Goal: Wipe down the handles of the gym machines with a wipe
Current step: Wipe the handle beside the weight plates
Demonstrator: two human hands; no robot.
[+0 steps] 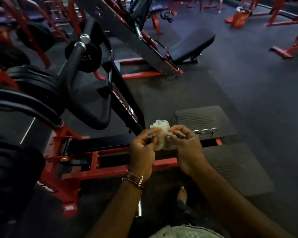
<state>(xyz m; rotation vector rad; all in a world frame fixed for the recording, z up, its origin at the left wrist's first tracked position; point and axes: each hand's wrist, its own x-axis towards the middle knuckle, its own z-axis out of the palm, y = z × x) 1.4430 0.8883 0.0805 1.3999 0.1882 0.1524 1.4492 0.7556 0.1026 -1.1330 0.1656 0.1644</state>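
A crumpled white wipe [162, 134] is held between both hands in front of me, low in the middle of the view. My left hand [142, 152], with a brown watch strap on its wrist, pinches the wipe's left side. My right hand [187, 148] grips its right side with the fingers curled around it. To the upper left, apart from both hands, runs the black curved handle [72, 79] of a red-framed plate-loaded machine, ending in a chrome cap [85, 38].
Black weight plates [36, 83] hang at the left. The red machine frame [93, 165] lies just below my hands. Ribbed black foot pads [205, 121] sit to the right with chrome hooks [206, 131]. A leg press with a black seat [191, 45] stands farther back on dark rubber flooring.
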